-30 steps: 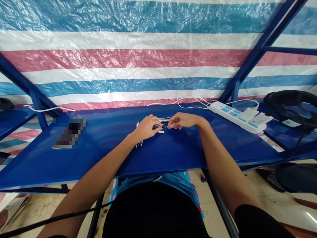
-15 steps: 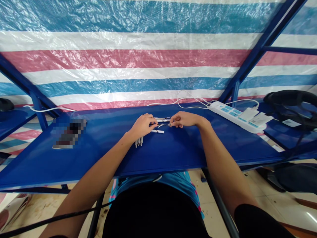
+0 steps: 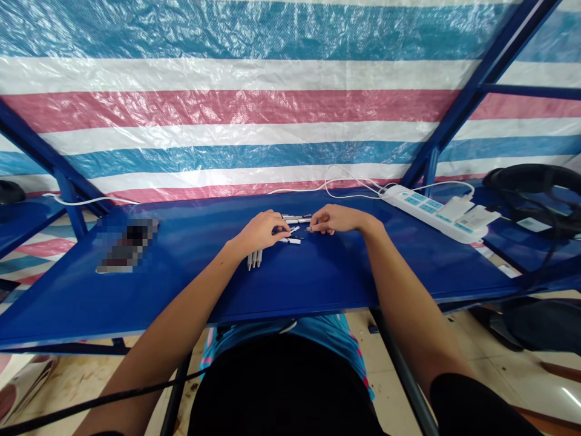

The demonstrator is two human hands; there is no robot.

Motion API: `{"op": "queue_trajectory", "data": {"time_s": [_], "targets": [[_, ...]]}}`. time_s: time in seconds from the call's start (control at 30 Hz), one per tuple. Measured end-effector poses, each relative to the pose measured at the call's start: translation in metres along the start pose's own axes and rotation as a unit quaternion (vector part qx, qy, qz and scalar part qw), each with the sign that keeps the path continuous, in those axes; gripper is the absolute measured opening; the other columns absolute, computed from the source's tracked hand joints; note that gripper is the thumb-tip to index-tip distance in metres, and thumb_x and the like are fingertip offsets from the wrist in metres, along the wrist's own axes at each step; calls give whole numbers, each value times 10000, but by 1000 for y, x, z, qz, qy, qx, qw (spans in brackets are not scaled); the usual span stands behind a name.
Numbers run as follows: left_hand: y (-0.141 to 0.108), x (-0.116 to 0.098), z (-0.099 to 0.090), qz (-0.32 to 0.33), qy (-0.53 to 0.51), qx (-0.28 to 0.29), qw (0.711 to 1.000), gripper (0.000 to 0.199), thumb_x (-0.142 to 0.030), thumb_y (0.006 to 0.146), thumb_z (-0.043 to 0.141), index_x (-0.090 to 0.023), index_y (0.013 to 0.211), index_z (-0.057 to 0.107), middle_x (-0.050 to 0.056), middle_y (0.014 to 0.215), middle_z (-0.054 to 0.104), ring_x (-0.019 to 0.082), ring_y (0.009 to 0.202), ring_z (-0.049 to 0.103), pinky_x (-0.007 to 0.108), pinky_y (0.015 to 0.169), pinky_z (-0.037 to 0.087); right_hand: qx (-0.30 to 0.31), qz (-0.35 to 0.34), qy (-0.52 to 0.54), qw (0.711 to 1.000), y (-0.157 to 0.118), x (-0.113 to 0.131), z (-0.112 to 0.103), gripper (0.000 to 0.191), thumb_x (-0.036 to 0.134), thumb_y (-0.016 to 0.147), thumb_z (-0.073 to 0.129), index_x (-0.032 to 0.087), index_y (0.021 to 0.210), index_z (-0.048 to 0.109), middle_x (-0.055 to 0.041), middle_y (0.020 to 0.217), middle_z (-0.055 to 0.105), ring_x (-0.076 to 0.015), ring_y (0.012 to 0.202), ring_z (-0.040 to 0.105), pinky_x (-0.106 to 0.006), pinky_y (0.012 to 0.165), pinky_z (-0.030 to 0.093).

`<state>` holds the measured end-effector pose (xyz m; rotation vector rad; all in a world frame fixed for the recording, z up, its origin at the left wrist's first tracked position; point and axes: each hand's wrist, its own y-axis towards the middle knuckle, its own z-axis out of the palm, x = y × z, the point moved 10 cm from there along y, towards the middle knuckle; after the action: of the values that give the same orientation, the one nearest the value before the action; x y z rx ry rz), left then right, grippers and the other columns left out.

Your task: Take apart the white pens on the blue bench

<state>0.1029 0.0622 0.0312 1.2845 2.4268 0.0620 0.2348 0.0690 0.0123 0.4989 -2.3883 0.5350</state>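
My left hand (image 3: 267, 230) is closed in a pinch on a thin dark pen refill (image 3: 296, 237), whose end points right. My right hand (image 3: 334, 219) pinches a small greyish piece (image 3: 309, 229), too small to make out fully. A short gap separates the two held things. Under the refill lies a white pen part (image 3: 294, 241), and a small white piece (image 3: 295, 229) is just behind. White pens (image 3: 298, 219) lie side by side behind the hands. Several grey pens (image 3: 255, 260) stick out below my left hand, their other ends hidden by it.
On the blue table (image 3: 181, 290), a blurred-out flat object (image 3: 127, 245) lies at left. A white power strip (image 3: 426, 209) with plugged-in adapters and a white cable (image 3: 349, 195) is at right. Black headgear (image 3: 540, 194) lies beyond it. Blue metal posts (image 3: 431, 166) frame a striped sheet.
The refill in my left hand has tilted down and come away from the piece in my right hand. My left fingers have dropped slightly; my right hand has barely moved.
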Motion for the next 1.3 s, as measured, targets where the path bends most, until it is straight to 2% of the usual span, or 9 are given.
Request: {"op": "queue_trajectory", "data": {"time_s": [0.17,0.3,0.53,0.87,1.1,1.3], "targets": [[-1,-4,-2,4,4,20,1000,244,-436,924,725,-192,920,740,75,923,697,241,909,595,339,828,452,0,4,-5,1000,0,0,-1,328,496,768,699,175,797,759,-38,696,669,-152,600,568,-295,640,468],[-1,-2,2,2,11,34,999,200,-391,920,721,-195,889,701,54,862,687,231,871,597,317,790,442,-4,9,-2,1000,-1,0,-2,344,512,771,700,174,805,752,-39,702,674,-149,587,562,-295,638,458],[4,0,12,-41,21,18,999,103,-283,920,736,-191,891,701,40,824,681,227,860,611,304,766,426,-31,-4,-19,999,1,4,-4,336,511,779,694,179,788,740,-25,659,649,-154,583,569,-292,637,439],[4,-3,14,-38,22,-14,999,123,-322,923,747,-207,919,705,22,808,673,223,848,632,311,770,443,-56,-8,-68,996,7,6,-2,276,433,816,636,193,817,774,-21,641,643,-163,609,554,-294,641,405],[4,0,13,-66,28,-16,997,118,-304,909,768,-202,930,714,24,807,675,226,846,637,309,756,442,-79,-17,-76,994,7,11,-5,270,393,811,627,187,843,799,-31,734,695,-170,677,555,-295,679,392],[4,-3,12,-51,30,-22,998,114,-315,919,752,-207,927,714,25,799,677,225,840,638,310,751,451,-88,-22,-76,993,9,9,-6,267,391,805,642,190,854,812,-35,769,724,-174,689,567,-290,678,394]]}}
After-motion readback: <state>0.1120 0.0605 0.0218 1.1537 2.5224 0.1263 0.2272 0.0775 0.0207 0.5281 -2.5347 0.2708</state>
